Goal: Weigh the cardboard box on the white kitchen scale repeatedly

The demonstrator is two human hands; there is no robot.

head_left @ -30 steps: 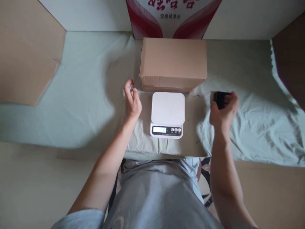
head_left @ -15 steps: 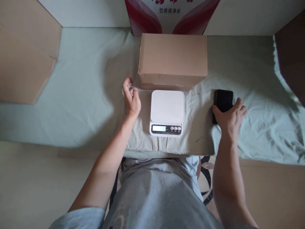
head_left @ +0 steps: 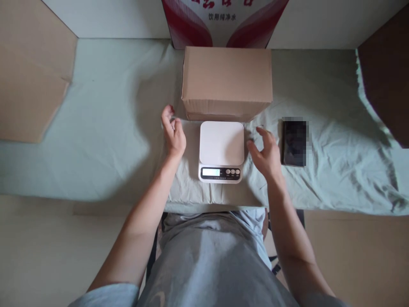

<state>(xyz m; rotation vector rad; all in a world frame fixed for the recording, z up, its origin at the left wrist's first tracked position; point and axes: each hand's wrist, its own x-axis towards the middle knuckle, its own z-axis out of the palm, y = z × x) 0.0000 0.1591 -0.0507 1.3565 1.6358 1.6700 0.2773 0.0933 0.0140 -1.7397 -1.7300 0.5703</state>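
A white kitchen scale (head_left: 221, 149) with a lit display sits on a pale green sheet (head_left: 111, 128) in front of me. My left hand (head_left: 173, 133) rests just left of the scale, fingers apart and empty. Just right of the scale hovers my right hand (head_left: 265, 154), fingers spread, holding nothing. A black phone (head_left: 294, 143) lies flat on the sheet to the right of my right hand, apart from it. A closed brown cardboard box (head_left: 226, 81) stands directly behind the scale.
A red and white printed carton (head_left: 223, 21) stands against the wall behind the brown box. Cardboard panels flank the surface at the left (head_left: 32, 72) and right (head_left: 386, 68). The sheet is wrinkled on the right side.
My right hand set the black phone down on the sheet, let go of it, and moved left to the scale's right side. My left hand has stayed in place.
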